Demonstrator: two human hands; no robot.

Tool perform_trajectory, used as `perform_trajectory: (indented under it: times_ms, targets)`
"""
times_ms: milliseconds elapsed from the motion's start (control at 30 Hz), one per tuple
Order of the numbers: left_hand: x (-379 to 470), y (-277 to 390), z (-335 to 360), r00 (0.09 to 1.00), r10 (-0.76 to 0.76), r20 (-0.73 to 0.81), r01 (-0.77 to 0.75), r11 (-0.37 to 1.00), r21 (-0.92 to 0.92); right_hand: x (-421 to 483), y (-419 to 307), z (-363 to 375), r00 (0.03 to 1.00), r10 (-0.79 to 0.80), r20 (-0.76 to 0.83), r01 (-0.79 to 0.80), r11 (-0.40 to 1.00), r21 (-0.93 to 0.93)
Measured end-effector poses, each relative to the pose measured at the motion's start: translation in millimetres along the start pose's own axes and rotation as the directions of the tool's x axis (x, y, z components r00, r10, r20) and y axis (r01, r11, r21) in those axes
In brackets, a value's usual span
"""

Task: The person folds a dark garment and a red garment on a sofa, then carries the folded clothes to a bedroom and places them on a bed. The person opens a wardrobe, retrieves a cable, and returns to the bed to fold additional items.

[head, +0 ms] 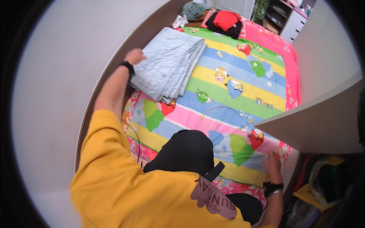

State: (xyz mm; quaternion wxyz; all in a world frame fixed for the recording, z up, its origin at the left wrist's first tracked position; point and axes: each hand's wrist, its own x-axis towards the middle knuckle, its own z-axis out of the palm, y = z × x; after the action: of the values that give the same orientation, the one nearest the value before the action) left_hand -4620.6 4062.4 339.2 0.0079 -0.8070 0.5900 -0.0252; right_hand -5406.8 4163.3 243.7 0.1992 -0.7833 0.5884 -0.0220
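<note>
A folded light-blue quilt (168, 62) lies on the left side of the bed, against the wall side. My left hand (136, 56) is at the quilt's left edge, slightly blurred; whether its fingers grip the fabric is unclear. Beneath the quilt spreads a striped mat with cartoon birds (236, 77), over a pink floral bedsheet (292, 68). My right hand (273, 166) hovers by the mat's near right corner, fingers apart and holding nothing visible. A white cable (219, 107) curves across the middle of the mat. Both wrists wear black bands.
Red and black folded clothes (227, 21) and a grey-green cloth bundle (194, 10) rest at the bed's far end. A panel edge (308, 122) juts in at right, above a shelf holding bags (316, 199). A white drawer cabinet (293, 25) stands beyond the bed. My knee rests on the mat.
</note>
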Motion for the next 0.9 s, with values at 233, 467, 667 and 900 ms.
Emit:
perform_trajectory:
  times_ms: [233,467,667,900]
  targets:
    - [5,89,165,0.912,0.12,0.392,-0.051,0.982,-0.182,88,-105,-24,0.738,-0.669,-0.093,0.546,0.672,-0.5]
    - [17,100,186,0.911,-0.052,0.409,0.12,0.983,-0.142,137,-127,4,0.974,-0.182,0.136,0.208,0.472,-0.857]
    - [49,110,175,0.834,-0.15,0.531,0.136,0.988,0.066,132,-120,4,0.961,-0.137,0.238,0.275,0.476,-0.836]
    - [61,113,180,0.789,-0.273,0.551,0.259,0.96,0.105,157,-135,-14,0.965,-0.191,0.178,0.261,0.686,-0.679]
